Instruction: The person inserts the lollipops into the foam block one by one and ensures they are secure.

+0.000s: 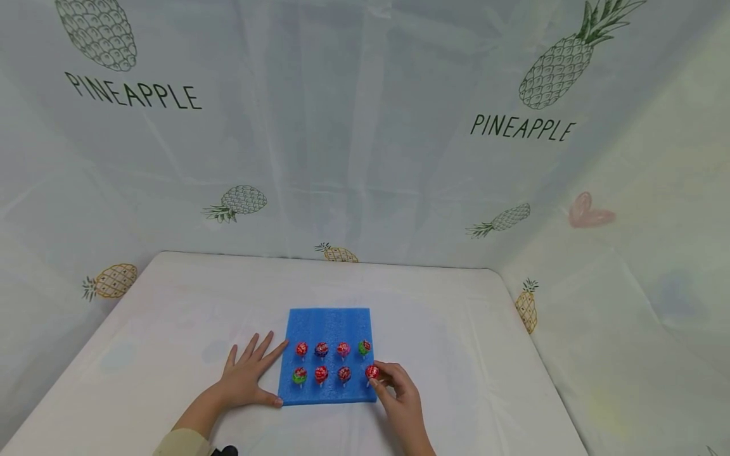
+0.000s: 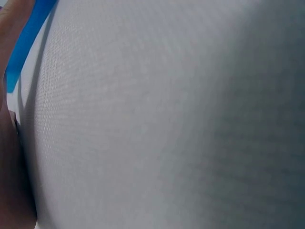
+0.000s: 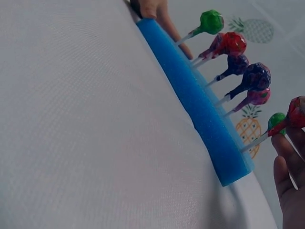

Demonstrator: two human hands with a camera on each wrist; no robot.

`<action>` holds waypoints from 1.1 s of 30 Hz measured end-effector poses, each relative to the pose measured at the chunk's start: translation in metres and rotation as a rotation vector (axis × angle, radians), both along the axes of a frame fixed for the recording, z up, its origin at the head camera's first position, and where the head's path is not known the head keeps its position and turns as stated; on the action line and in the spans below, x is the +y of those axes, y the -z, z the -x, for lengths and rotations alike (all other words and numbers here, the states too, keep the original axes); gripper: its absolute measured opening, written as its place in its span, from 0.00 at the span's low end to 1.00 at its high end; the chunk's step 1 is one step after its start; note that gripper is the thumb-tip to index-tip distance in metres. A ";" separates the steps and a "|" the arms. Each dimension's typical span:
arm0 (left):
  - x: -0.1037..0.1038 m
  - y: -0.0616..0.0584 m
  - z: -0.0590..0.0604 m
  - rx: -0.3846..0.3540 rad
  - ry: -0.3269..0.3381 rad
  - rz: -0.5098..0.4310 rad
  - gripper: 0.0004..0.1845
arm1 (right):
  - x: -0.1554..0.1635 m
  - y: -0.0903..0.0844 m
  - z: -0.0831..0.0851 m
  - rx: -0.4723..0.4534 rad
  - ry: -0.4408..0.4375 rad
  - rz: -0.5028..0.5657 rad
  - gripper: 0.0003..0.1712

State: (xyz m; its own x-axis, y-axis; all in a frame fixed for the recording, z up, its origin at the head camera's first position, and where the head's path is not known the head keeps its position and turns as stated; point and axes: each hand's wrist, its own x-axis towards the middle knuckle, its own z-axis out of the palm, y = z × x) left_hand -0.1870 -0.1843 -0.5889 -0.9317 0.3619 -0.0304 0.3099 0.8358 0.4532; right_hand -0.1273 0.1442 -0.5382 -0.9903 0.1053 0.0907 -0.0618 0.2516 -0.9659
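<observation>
Foam (image 1: 329, 329), soft and light, lay low in the frame's centre, so your left hand (image 1: 248, 375) pressed flat, fingers spread, against its edge. Your right hand (image 1: 399, 394) pinched the red lollipop (image 1: 372, 372) at the near right corner; I judged it light and brittle, best held by the stick.

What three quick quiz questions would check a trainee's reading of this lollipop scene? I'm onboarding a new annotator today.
1. How many lollipops stand in the blue foam pad, counting the one being held?
2. True or false: the left hand lies flat with spread fingers against the pad's left edge.
3. Which lollipop does the right hand pinch: A) front row, far right; B) back row, far left; C) front row, far left?

Key
1. Eight, in two rows of four.
2. True; the thumb touches the near left corner.
3. A: the red lollipop at the right end of the front row, held at its head.
</observation>
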 end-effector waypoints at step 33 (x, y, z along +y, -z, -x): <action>0.001 -0.003 0.000 -0.016 -0.007 0.004 0.64 | 0.000 0.018 0.003 -0.012 -0.009 -0.013 0.15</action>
